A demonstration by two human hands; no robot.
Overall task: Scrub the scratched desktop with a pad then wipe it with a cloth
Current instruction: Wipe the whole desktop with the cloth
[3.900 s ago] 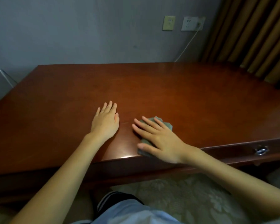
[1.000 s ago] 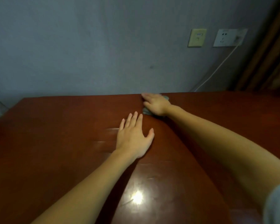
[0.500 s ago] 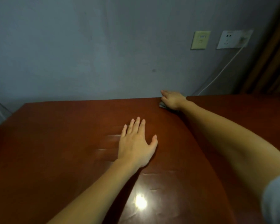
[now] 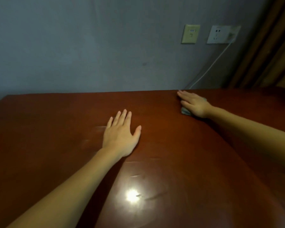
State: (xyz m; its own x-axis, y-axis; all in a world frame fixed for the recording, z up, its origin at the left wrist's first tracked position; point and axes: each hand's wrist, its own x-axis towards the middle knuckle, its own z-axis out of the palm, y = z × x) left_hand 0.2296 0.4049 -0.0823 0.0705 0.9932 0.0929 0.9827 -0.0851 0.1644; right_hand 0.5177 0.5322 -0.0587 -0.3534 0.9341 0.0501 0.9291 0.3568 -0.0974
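**The right hand presses the pad at the far edge of the desktop**

The grey-green pad [image 4: 185,111] lies on the far right part of the desktop [image 4: 56,129], close to the back edge by the wall, and the right hand [image 4: 193,104] covers almost all of it. The fingers of this hand are straight and flat on the pad, not curled around it, probably so that the pressure spreads while it rubs. The left hand [image 4: 121,135] lies flat in the middle of the desktop with straight, slightly spread fingers and holds nothing; I think it supports the body during the long reach. Scratches [image 4: 148,197] show near the bright reflection at the front. Compared with half a second ago, the right hand and the pad are further right along the back edge, while the left hand has kept its place.
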